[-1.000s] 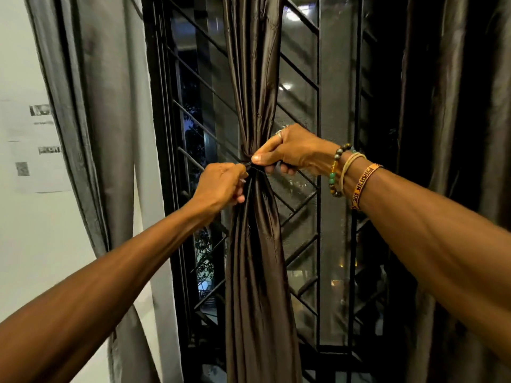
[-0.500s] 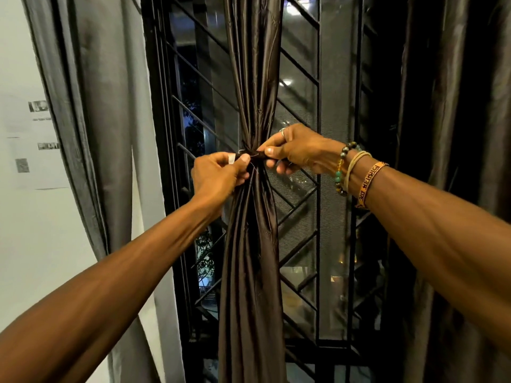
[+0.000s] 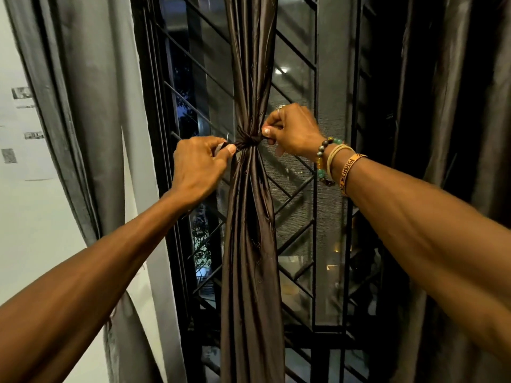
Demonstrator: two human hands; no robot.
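Note:
A dark brown satin curtain (image 3: 250,244) hangs gathered in front of the window, cinched at mid height by a dark tie (image 3: 247,143) wound round it. My left hand (image 3: 197,167) pinches the tie's left end between thumb and forefinger. My right hand (image 3: 294,131), with a ring and several bracelets at the wrist, pinches the tie's right end. Both hands sit level with the knot, one on each side of the curtain.
A black metal window grille (image 3: 293,194) with diagonal bars stands behind the curtain. A grey curtain (image 3: 91,134) hangs at the left against a white wall (image 3: 30,217) with papers on it. Another dark curtain (image 3: 459,106) hangs at the right.
Both hands have drawn apart sideways, left and right of the curtain, each keeping its end of the tie. The knot now shows bare between them and looks tighter.

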